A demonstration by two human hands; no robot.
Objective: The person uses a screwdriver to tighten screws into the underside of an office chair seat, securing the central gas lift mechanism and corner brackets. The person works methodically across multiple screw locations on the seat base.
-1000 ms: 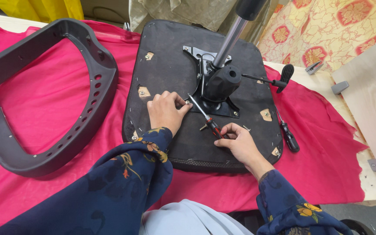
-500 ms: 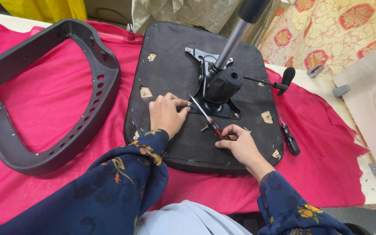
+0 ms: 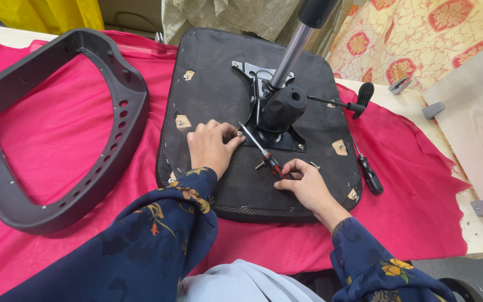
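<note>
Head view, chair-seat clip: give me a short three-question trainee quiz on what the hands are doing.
1. True or false: the right hand holds the red-and-black screwdriver.
2. Where does the left hand rest? A) on the chair back frame B) on the seat underside beside the mounting plate C) on the lever
3. What lies unused on the red cloth to the seat's right?

Key: 1 true; 2 B; 3 a second, black-handled screwdriver.
</note>
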